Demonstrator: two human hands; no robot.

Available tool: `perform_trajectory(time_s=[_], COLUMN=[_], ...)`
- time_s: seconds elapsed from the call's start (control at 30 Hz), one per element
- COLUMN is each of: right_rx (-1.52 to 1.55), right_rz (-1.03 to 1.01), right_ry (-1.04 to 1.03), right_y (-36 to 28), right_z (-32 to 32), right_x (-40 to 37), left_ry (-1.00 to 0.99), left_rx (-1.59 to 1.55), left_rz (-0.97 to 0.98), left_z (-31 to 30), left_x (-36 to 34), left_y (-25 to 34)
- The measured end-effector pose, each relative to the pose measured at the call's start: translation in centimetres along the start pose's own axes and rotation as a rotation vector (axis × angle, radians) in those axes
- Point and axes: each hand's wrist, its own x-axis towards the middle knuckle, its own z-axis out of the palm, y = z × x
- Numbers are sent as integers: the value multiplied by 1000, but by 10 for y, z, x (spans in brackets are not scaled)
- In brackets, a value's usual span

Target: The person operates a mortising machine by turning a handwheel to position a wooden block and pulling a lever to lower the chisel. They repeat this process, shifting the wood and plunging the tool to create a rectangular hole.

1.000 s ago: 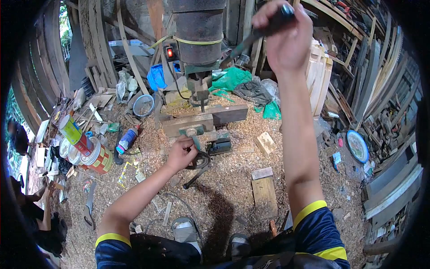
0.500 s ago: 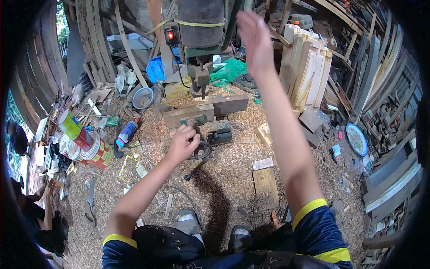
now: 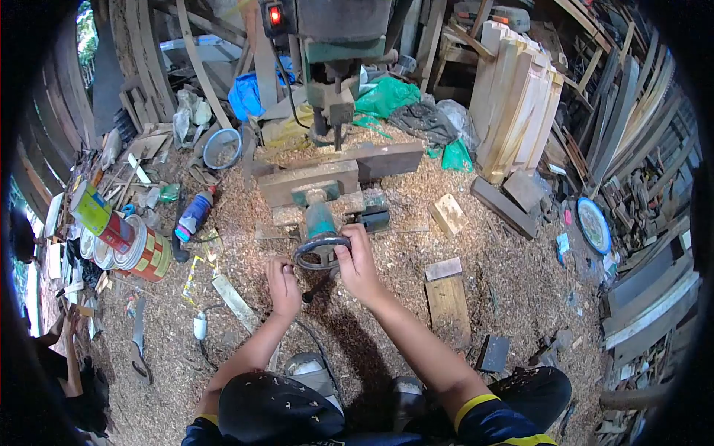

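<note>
While the person crouches over a floor thick with sawdust (image 3: 387,223), seen from above, both bare hands meet at a dark metal handwheel (image 3: 316,245) near the middle of the scene. The right hand (image 3: 358,264) is closed around the right side of the handwheel, fingers wrapped over its rim. The left hand (image 3: 282,286) sits just below and left of the handwheel, fingers curled inward with the tips close to the rim; whether they actually clasp it cannot be told. A thin dark crank handle (image 3: 316,286) juts out below the handwheel, between the two hands.

Just above the handwheel is the green vise (image 3: 321,219) it belongs to, and above that a thick wooden block (image 3: 306,182) lies crosswise. Higher still stands a drill press (image 3: 338,44), its drill bit (image 3: 338,137) pointing down just behind the block and a red lamp (image 3: 274,15) lit at its top left.

To the left of the handwheel lie a blue bottle (image 3: 193,215) and, farther out, a cluster of colourful tins (image 3: 126,241). To its right are a small pale offcut (image 3: 448,214) and, lower down, a flat plank (image 3: 448,301). Well up and to the right leans a stack of pale boards (image 3: 517,104). Far to the lower left, another person's arm (image 3: 68,349) shows at the edge.
</note>
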Motion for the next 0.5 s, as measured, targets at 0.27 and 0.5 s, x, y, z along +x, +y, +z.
perform_trajectory(time_s=[0.27, 0.5], right_rx=[101, 92], right_rz=[60, 62], right_ry=[15, 22], right_y=[14, 12], right_z=[9, 8], right_x=[-6, -5], left_ry=[-160, -336], left_rx=[43, -6], left_rz=[176, 72], left_z=[46, 34], left_x=[-10, -10], left_y=[-19, -17])
